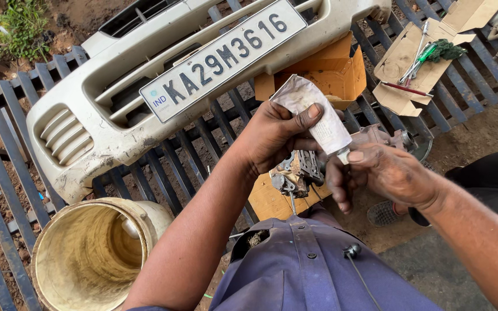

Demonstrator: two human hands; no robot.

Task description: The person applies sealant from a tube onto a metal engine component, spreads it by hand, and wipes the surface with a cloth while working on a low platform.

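The crumpled tube (313,112) at centre looks like soft, matt white foil or plastic. Upper left, the bumper (116,132) is scuffed, dirt-stained cream plastic; lower left, the bucket (87,253) is dull, grimy plastic. The grating (7,167) is rough painted metal, and the boxes (329,72) are matt cardboard.

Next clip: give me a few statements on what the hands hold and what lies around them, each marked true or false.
1. The left hand grips a crumpled white tube. True.
2. The right hand is at the tube's nozzle end. True.
3. The bumper is black. False: it is off-white and dirty, lying on a metal grate.
4. The bucket stands at lower left, its opening toward the camera. True.
5. The tools at upper right lie in the bucket. False: they lie on flattened cardboard.
6. Both hands are empty. False: the left holds the tube, with a metal part just below the hands.
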